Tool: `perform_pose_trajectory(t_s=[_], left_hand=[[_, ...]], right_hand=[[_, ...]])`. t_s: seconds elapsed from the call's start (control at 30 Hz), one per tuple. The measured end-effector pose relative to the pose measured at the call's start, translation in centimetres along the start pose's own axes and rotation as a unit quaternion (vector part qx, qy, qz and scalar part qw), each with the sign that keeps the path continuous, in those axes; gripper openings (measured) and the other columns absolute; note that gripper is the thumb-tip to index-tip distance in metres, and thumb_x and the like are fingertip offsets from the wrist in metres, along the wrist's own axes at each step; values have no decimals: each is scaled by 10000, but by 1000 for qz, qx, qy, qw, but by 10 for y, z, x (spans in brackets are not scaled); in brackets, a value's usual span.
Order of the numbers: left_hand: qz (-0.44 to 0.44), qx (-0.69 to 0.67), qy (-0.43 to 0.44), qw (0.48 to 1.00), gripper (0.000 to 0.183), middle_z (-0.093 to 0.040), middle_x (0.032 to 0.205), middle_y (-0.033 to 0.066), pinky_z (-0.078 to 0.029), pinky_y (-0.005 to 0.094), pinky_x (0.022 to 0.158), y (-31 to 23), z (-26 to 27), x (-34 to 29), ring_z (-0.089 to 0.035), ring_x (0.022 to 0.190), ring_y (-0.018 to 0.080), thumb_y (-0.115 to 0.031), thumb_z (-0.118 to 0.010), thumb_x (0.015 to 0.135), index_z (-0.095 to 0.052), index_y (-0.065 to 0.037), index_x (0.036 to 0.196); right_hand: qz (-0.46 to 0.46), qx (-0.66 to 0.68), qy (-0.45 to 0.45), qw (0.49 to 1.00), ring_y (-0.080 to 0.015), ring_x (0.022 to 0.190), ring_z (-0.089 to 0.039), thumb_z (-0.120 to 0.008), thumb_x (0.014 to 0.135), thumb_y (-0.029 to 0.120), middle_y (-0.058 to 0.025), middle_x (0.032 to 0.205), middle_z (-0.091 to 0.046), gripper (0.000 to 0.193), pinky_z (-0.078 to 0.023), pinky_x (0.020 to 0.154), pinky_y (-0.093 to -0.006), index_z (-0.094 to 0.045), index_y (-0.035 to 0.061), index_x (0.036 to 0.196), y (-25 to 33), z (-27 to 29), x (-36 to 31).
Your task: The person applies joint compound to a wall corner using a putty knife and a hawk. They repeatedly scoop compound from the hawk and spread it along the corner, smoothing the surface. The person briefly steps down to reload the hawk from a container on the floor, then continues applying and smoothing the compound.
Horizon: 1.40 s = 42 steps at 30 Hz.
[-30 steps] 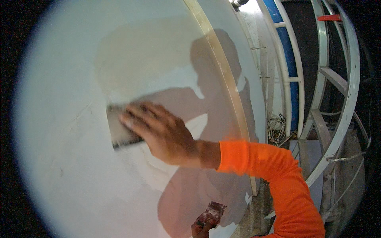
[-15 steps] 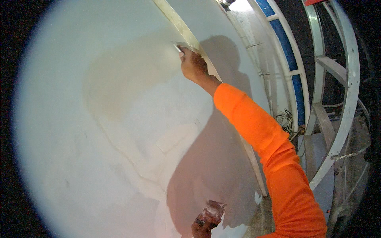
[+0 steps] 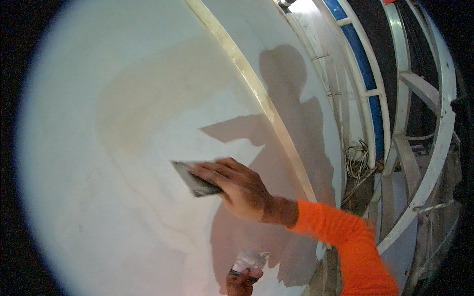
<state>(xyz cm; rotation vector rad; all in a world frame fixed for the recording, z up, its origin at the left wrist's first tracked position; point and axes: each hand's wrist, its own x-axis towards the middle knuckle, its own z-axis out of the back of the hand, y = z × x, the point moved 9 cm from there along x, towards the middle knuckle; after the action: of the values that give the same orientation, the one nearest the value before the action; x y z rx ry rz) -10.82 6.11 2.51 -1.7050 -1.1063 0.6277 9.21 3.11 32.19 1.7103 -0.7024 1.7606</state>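
Note:
My right hand (image 3: 242, 190), in an orange sleeve, grips a putty knife (image 3: 187, 178) with a wide dark blade. Its fingers lie along the blade, which is close against the pale wall (image 3: 148, 217); contact is hard to tell. Low in the view, my left hand (image 3: 240, 284) is closed around a second putty knife (image 3: 251, 261) with whitish paste on its blade. Beige, darker patches mark the wall around and above my right hand. A long cream strip (image 3: 261, 96) crosses the wall diagonally, right of the knife. My shadow falls over the strip and wall.
At the right stands a metal ladder (image 3: 437, 143). Beside the wall's right edge are a white frame with blue panels (image 3: 358, 52) and a coiled cable (image 3: 356, 158). A bright lamp (image 3: 301, 6) shines at the top.
My right hand has swung down and left from the cream strip to mid-wall, its blade now broadside. My left hand has shifted slightly left, still holding its knife. The view has moved slightly.

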Motion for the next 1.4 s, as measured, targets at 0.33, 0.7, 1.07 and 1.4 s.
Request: perform_pose_trajectory(t_s=[0.33,0.7,1.07,1.4], left_hand=[[80,-289,75,951,448,-575,1445,182,-634,334,906,-21,-47,35,-595,1295,317,-15,-524,1008,-504,-17,1456],[42,-288,125,949,458,-561,1459,169,-616,372,959,-33,-65,53,-562,1339,308,-4,-538,1021,-485,-33,1475],[-313,214,-77,922,370,-698,1148,83,-543,359,885,-107,-66,65,-656,1018,206,-239,-685,999,-635,7,1271],[-169,618,19,767,345,-694,1308,182,-559,364,923,-84,-61,50,-735,1079,277,-116,-621,1013,-640,-67,1354]], right_hand=[[-181,325,92,924,-266,1176,-655,-695,944,64,-92,1224,-718,279,-525,1033,-419,-779,142,1198,-54,22,-134],[-186,286,119,932,-287,1196,-669,-711,928,82,-78,1241,-737,260,-518,1051,-428,-787,165,1163,-78,13,-200],[-575,389,-56,717,-222,960,-706,-698,972,236,-110,1068,-721,313,-568,865,-364,-662,-13,1159,-75,23,-232],[-586,400,-113,696,-163,726,-697,-752,919,193,-84,1006,-736,262,-550,580,-304,-677,32,1112,-39,6,-220]])
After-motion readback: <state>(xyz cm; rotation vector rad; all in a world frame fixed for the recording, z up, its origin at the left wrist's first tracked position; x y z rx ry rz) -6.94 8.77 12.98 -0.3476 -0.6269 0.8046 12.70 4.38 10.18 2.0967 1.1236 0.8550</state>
